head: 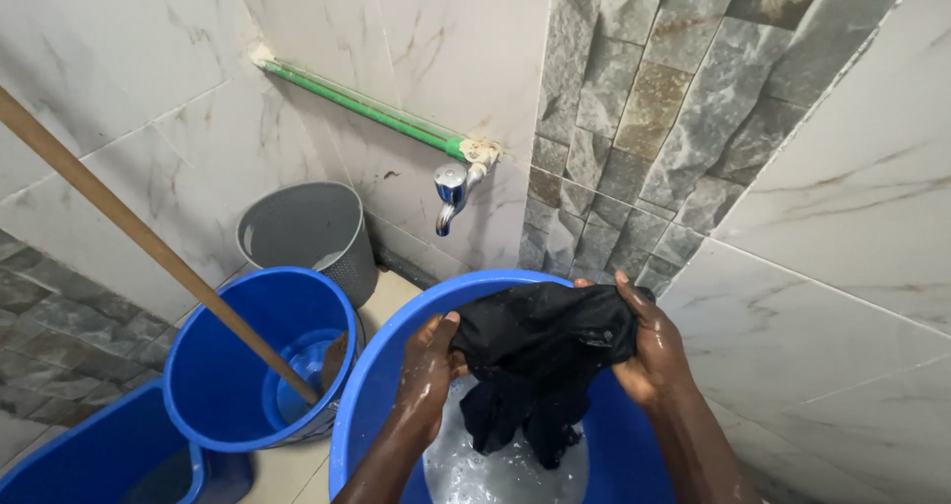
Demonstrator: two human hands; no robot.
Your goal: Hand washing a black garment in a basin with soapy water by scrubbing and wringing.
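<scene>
Black wet cloth garment [540,360] is hanging bunched at lower centre of the frame, over the soapy water in a big round blue plastic basin [381,365], with both wet hands clenching its upper folds: the left hand [428,370] is gripping the left edge, and the right hand [649,351] is wrapping fingers over the right side. Left of the basin, a smaller blue plastic bucket [223,385] is holding a long wooden stick [149,237], while a grey perforated plastic bin [307,232] and a chrome metal tap [451,195] on a green pipe [367,110] are sitting above, against the marble-tiled wall.

Single head view, looking steeply down, close over blue basin [369,385], facing tiled corner
</scene>
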